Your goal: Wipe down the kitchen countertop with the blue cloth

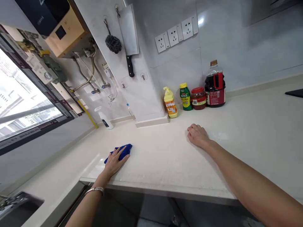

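Note:
My left hand holds a crumpled blue cloth down on the white countertop, near its front edge. The fingers spread over the cloth, which shows past the fingertips and between thumb and fingers. A silver bangle circles that wrist. Farther right, my right hand rests on the counter with its fingers curled in, and no object shows in it. Behind it, by the wall, stand a yellow pump bottle, a green bottle with a yellow cap, a red-lidded jar and a large dark sauce jug.
A white spray bottle and a small clear bottle stand at the back left. A cleaver and a scrubber hang on the pillar. The sink lies lower left; a dark flat object is at far right.

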### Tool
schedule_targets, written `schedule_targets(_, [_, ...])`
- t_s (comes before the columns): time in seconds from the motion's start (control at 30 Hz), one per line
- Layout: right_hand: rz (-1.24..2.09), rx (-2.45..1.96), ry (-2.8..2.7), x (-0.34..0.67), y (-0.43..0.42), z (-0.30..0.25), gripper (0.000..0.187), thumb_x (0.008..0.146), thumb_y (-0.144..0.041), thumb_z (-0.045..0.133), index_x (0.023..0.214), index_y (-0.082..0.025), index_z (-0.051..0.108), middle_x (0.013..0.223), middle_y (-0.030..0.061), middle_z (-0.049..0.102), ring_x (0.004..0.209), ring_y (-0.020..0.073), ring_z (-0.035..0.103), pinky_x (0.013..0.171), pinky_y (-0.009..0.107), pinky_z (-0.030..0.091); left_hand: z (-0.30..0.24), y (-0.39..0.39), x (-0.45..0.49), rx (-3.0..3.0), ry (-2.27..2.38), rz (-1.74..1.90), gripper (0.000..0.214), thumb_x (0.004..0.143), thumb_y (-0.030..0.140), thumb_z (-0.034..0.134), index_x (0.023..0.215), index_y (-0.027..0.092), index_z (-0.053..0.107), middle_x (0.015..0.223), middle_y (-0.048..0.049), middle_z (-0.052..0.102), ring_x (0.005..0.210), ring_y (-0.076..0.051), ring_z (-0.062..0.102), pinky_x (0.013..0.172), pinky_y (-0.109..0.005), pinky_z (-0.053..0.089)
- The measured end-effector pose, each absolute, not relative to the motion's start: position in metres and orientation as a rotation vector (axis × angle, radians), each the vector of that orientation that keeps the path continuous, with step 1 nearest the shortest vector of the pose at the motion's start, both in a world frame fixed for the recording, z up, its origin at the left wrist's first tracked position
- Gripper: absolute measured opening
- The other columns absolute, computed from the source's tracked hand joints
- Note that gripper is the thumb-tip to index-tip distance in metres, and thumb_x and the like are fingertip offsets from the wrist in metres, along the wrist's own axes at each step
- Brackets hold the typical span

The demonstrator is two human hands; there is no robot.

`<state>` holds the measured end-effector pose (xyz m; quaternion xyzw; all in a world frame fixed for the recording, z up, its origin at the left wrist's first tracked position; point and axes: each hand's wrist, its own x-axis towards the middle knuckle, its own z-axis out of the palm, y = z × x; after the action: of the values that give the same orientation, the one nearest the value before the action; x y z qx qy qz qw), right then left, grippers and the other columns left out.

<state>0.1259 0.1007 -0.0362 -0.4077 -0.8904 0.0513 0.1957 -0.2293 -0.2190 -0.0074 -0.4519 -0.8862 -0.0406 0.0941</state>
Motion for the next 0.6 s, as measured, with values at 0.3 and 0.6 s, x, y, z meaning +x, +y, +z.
schedule_targets(0.3, [0.159,-1.163,-2.533,0.129,0.08,-0.028,0.031,0.094,-0.016,0.047,0.114,-0.011,0.071,0.127,0.0208,0.058,0.116,0.0331,0.053,0.092,0.043,0.041,-0.008,-0.243,-0.166,-1.527,-2.598,-0.17,0.071,0.096,0.066,0.039,0.158,0.03,0.037,0.164,-0.0076,0.036,0.156,-0.032,0.02,0.127,-0.059,0.018])
schedule_targets(0.6, [0.143,-1.115,-2.594,0.126,0.073,-0.024,0.037,0.092,-0.009,0.043,0.116,-0.008,0.071,0.126,0.0236,0.058,0.115,0.0335,0.05,0.092,0.044,0.04,-0.014,-0.249,-0.105,-1.727,-2.463,-0.229,0.061,0.105,0.051,0.018,0.156,0.029,0.04,0.166,-0.004,0.033,0.157,-0.026,0.019,0.128,-0.056,0.017])
